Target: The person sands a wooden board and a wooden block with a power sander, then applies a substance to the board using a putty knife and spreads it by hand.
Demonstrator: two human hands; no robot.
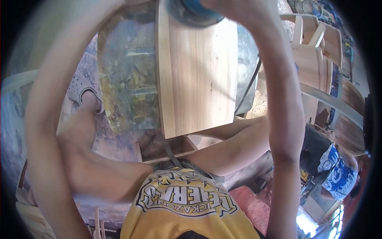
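Laid flat, seemingly for support, our wooden panel [197, 75] ends by the near edge of the counter [127, 75]. Our right hand [229, 5] meets a blue tool [197, 14], fingers' grip untellable; our left lies out of frame.

Left arm [45, 115] and right arm [284, 111] stretch forward, bowed outward around bent, spread legs [107, 175]. Forearms angle inward toward top edge. Right hand [225, 6] shows only partly; left wrist [113, 6] sits at edge, finger pose unclear.
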